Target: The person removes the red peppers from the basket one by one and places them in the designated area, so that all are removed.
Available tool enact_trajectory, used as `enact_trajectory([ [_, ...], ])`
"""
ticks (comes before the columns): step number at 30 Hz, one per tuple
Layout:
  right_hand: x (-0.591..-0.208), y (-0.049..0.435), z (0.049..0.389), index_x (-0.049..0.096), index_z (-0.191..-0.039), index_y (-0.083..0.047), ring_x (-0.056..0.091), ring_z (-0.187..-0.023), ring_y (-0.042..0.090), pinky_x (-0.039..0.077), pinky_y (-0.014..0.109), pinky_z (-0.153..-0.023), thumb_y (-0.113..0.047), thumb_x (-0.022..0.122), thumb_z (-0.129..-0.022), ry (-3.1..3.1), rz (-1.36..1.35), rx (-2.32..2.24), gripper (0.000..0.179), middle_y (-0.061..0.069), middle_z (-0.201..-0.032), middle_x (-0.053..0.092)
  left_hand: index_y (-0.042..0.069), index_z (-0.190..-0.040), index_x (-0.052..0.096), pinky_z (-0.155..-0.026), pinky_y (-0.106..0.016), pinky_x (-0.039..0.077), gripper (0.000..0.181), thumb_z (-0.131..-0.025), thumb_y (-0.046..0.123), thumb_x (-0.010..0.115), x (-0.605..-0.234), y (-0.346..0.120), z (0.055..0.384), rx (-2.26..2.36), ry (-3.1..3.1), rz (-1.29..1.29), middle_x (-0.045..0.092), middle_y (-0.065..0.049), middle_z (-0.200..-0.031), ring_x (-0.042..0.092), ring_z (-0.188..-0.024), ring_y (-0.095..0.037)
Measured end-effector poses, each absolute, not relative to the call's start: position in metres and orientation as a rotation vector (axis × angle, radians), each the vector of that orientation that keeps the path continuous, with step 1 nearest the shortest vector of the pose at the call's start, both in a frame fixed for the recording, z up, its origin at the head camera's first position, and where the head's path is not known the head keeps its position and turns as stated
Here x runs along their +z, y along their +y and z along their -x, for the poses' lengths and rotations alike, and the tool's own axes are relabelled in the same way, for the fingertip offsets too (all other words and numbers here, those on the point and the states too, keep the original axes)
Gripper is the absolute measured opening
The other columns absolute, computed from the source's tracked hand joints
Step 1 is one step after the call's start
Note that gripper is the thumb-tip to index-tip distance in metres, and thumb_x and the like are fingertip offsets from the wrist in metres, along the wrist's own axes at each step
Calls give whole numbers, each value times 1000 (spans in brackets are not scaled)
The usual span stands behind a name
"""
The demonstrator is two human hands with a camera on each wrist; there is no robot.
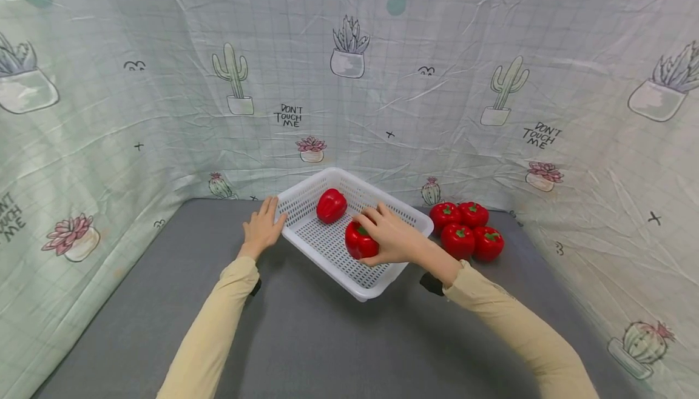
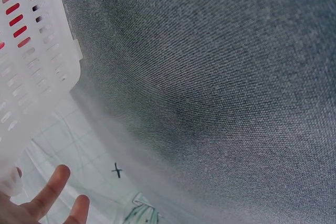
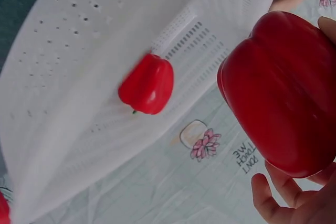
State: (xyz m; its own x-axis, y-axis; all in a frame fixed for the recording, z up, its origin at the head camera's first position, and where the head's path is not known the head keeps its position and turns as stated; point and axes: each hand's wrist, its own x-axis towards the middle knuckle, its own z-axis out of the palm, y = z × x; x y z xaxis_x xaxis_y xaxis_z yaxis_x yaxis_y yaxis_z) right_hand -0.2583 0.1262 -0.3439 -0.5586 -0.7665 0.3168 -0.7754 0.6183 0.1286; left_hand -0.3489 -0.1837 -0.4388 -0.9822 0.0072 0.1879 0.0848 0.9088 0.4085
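Note:
A red bell pepper is gripped in my right hand, over the white perforated basket. In the right wrist view the held pepper appears large, with fingertips below it and the thumb at its upper edge. Another red bell pepper lies inside the basket toward its far left corner. My left hand is at the basket's left corner, its fingers straight and spread beside the rim. Part of this hand shows low in the left wrist view, next to the basket wall.
Several red bell peppers stand grouped on the grey tabletop, just right of the basket. A pale curtain printed with cacti closes off the back and both sides.

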Motion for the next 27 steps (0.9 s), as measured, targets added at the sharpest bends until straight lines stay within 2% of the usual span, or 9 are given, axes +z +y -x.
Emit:
enact_trajectory([
  [8,-354,142,245,43,-125,-15,41,-104,22,48,37,-77,-53,70,-65,-2529,-1110,86,76,7,-118,48,13,-143,16,-90,-71,20,60,-93,43,30,-440,-184,349,-631,-2883,63,15,-12,-149,30,-124,-48],
  [17,-364,166,232,41,-130,-12,43,-105,28,50,41,-77,-52,68,-68,-2516,-973,105,78,13,-117,47,13,-144,15,-90,-72,19,60,-93,41,31,-439,-183,348,-651,-2878,68,14,-12,-149,28,-124,-49],
  [27,-377,192,223,45,-126,-5,47,-96,29,49,41,-75,-46,74,-64,-2413,-893,94,80,16,-110,51,13,-144,15,-91,-71,20,60,-93,42,31,-441,-184,349,-646,-2878,62,14,-12,-149,28,-124,-48],
])
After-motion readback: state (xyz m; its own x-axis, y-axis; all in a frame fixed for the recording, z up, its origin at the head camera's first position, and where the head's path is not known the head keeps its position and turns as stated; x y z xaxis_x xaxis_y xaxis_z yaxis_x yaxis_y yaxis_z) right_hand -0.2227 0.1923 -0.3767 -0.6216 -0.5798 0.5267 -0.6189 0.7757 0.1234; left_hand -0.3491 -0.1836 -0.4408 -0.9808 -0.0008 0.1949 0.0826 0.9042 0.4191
